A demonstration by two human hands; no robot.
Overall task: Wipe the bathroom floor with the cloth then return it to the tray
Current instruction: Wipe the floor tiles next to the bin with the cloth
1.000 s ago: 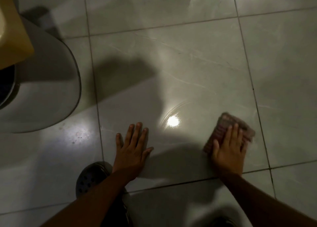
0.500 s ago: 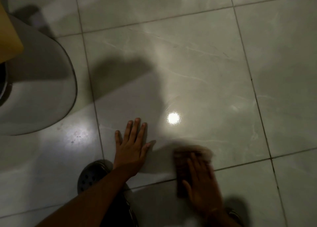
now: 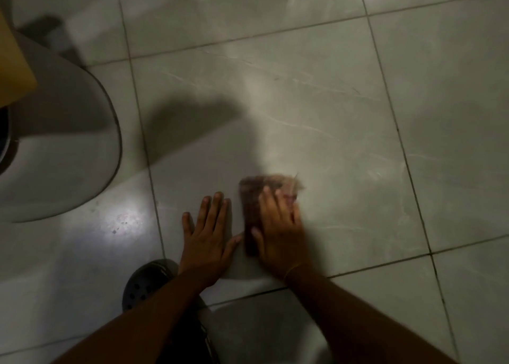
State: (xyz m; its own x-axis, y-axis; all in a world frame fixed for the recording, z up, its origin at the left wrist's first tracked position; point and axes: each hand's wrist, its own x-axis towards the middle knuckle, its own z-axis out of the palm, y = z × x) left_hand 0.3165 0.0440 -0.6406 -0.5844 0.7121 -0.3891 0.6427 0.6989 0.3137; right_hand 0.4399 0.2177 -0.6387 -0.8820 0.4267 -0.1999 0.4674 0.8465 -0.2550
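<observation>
Right hand (image 3: 278,232) flat atop cloth (image 3: 252,198), fingers straight; left hand (image 3: 207,241) flat on floor (image 3: 358,115) beside.

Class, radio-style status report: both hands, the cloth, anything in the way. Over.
Left hand flat on floor. Right hand pressing cloth onto floor, blurred. Toilet base off left, clear of cloth.

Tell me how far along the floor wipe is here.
Done: the cloth is out and on the floor. In hand: the right hand presses it flat on a tile, blurred mid-wipe, while the left hand braces beside it. Left: dark specks show on the lit tile by the toilet base, and the cloth must go to the tray, not in view.
</observation>
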